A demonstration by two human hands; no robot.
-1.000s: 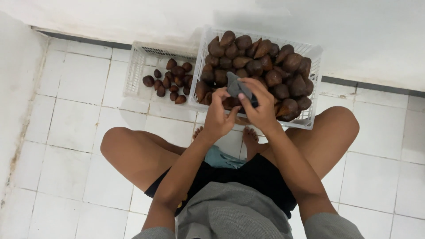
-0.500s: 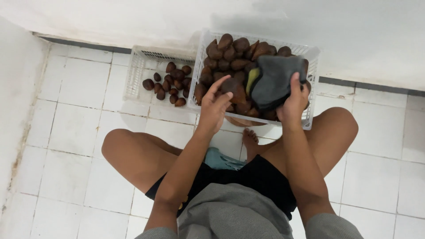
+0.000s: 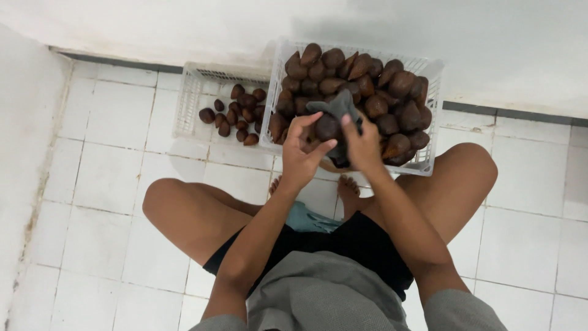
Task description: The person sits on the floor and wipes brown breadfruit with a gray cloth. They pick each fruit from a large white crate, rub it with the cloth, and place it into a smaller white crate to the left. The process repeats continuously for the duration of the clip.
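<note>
I sit cross-legged on a white tiled floor. In front of me stands a white plastic basket (image 3: 432, 73) heaped with brown scaly fruits (image 3: 392, 86). My left hand (image 3: 301, 156) grips one brown fruit (image 3: 327, 127) over the basket's near edge. My right hand (image 3: 362, 147) holds a dark grey cloth (image 3: 338, 105) pressed against that fruit. The two hands are close together and touch around the fruit.
A second, lower white basket (image 3: 190, 98) to the left holds several smaller brown fruits (image 3: 236, 113). A white wall (image 3: 184, 24) runs behind both baskets, and another wall (image 3: 24, 153) is at the left. A light blue cloth (image 3: 309, 217) lies between my legs.
My right hand was out over the right side of the heap with the cloth spread; it has come back to the middle, and the left hand now holds a fruit against the cloth.
</note>
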